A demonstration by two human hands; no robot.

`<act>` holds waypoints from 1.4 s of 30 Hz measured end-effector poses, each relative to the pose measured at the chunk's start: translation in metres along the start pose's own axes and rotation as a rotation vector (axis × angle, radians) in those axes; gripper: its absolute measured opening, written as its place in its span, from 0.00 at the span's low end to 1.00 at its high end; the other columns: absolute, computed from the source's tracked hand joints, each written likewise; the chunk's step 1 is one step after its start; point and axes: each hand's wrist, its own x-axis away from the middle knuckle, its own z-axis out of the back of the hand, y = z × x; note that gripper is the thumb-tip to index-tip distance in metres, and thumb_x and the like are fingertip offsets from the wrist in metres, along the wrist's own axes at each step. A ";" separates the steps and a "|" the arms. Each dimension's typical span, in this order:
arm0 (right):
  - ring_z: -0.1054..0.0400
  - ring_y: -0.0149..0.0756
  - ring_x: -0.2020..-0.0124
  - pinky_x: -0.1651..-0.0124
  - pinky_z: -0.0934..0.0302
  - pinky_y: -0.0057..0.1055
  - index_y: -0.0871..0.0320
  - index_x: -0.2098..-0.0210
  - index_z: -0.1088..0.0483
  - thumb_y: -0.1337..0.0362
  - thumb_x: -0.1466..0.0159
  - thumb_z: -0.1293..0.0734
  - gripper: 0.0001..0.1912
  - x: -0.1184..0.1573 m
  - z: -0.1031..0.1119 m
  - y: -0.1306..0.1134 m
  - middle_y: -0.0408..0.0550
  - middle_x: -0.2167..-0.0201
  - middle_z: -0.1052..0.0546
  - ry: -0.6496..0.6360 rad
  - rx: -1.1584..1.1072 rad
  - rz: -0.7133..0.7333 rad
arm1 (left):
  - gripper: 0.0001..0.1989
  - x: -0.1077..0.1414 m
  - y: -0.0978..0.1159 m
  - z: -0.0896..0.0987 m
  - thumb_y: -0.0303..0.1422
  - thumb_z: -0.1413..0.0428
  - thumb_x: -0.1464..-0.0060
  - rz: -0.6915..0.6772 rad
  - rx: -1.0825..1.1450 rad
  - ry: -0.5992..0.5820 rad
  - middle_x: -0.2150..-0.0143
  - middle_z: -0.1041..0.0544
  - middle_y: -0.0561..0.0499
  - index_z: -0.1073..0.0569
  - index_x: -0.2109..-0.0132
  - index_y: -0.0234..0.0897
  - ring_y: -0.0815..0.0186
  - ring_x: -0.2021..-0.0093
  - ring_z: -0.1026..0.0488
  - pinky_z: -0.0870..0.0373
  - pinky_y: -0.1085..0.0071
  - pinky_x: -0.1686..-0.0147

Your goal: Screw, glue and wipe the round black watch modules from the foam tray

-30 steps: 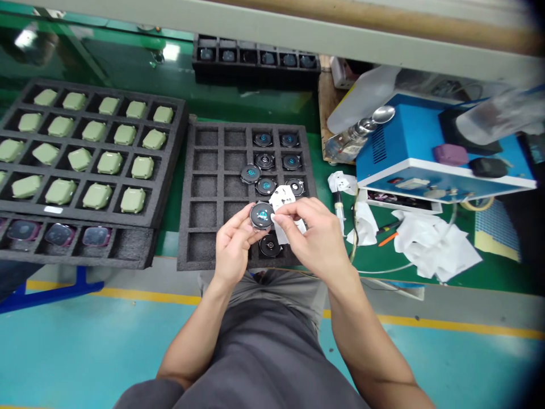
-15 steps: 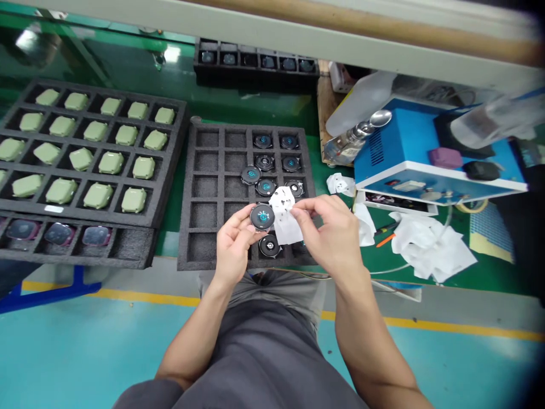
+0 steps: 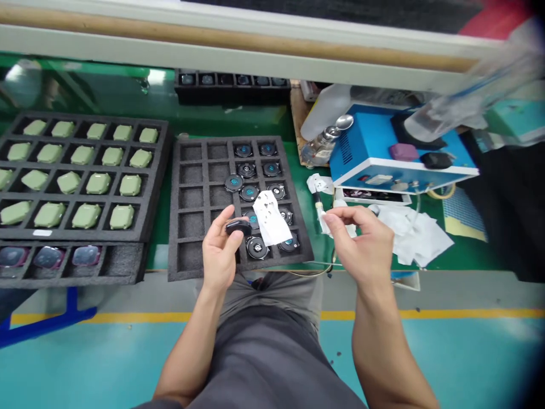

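My left hand is closed on a round black watch head, tilted almost edge-on above the dark foam tray. My right hand has left the tray and is at its right, fingers pinched on a slim pen-like tool with a black end and a pale collar. A stained white wipe lies across the tray's right part, partly covering some watch heads. Several other round watch heads sit in the right columns; one watch head rests over a divider.
At left, a foam tray of pale green square cases lies on another tray with dark purple-edged watches. A blue machine, a bottle and crumpled white wipes stand at right. A shelf beam crosses above.
My right hand has let go of the wipe, now on the tray, and moved right to the pen-like tool. My left hand has tilted the watch head from face-up to nearly edge-on.
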 end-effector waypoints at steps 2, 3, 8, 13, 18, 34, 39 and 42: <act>0.30 0.36 0.68 0.60 0.35 0.37 0.54 0.67 0.24 0.59 0.37 0.30 0.06 0.001 0.004 0.004 0.45 0.69 0.21 0.033 -0.005 -0.034 | 0.20 0.000 0.001 -0.001 0.37 0.31 0.50 -0.004 0.011 0.007 0.57 0.16 0.47 0.22 0.50 0.40 0.62 0.53 0.19 0.25 0.68 0.49; 0.30 0.36 0.68 0.60 0.35 0.36 0.54 0.67 0.24 0.59 0.37 0.30 0.06 0.001 0.005 0.005 0.45 0.69 0.21 0.040 -0.009 -0.045 | 0.18 0.000 0.002 -0.002 0.37 0.30 0.51 0.002 0.029 0.019 0.57 0.16 0.47 0.22 0.53 0.39 0.62 0.54 0.19 0.25 0.68 0.50; 0.30 0.35 0.68 0.60 0.35 0.35 0.55 0.67 0.24 0.58 0.37 0.31 0.07 0.001 0.009 0.006 0.45 0.70 0.21 0.053 -0.020 -0.071 | 0.19 -0.001 0.008 -0.007 0.31 0.28 0.56 0.094 0.139 0.043 0.60 0.17 0.49 0.29 0.61 0.39 0.64 0.59 0.18 0.21 0.68 0.58; 0.30 0.35 0.68 0.59 0.34 0.35 0.55 0.67 0.24 0.58 0.37 0.31 0.08 0.003 0.017 0.014 0.46 0.69 0.21 0.080 -0.005 -0.117 | 0.22 -0.002 0.008 -0.007 0.32 0.29 0.55 0.131 0.096 0.077 0.64 0.17 0.52 0.25 0.53 0.39 0.66 0.63 0.19 0.20 0.68 0.59; 0.29 0.35 0.67 0.58 0.34 0.35 0.55 0.66 0.24 0.58 0.37 0.32 0.07 0.010 0.017 0.025 0.45 0.68 0.21 0.017 0.007 -0.160 | 0.21 -0.005 0.007 -0.007 0.33 0.29 0.55 0.076 0.016 0.097 0.58 0.16 0.48 0.20 0.52 0.36 0.68 0.60 0.19 0.23 0.76 0.59; 0.30 0.37 0.67 0.59 0.38 0.35 0.54 0.68 0.26 0.61 0.35 0.34 0.07 0.026 -0.004 0.038 0.45 0.69 0.22 -0.225 0.021 -0.148 | 0.22 0.001 0.010 -0.018 0.33 0.28 0.56 0.076 -0.072 0.148 0.63 0.15 0.47 0.21 0.53 0.33 0.63 0.64 0.17 0.18 0.70 0.66; 0.31 0.35 0.69 0.60 0.37 0.34 0.54 0.69 0.27 0.61 0.35 0.33 0.07 0.024 -0.008 0.026 0.43 0.70 0.22 -0.193 -0.020 -0.102 | 0.20 0.002 0.007 -0.017 0.34 0.29 0.55 0.080 -0.102 0.134 0.62 0.15 0.46 0.19 0.54 0.35 0.63 0.63 0.17 0.18 0.72 0.66; 0.30 0.36 0.66 0.60 0.36 0.34 0.54 0.67 0.27 0.63 0.33 0.33 0.06 0.017 -0.015 0.004 0.44 0.69 0.22 -0.179 -0.081 0.009 | 0.20 0.002 0.005 -0.015 0.34 0.29 0.55 0.068 -0.136 0.120 0.59 0.15 0.46 0.19 0.53 0.36 0.62 0.62 0.17 0.18 0.72 0.65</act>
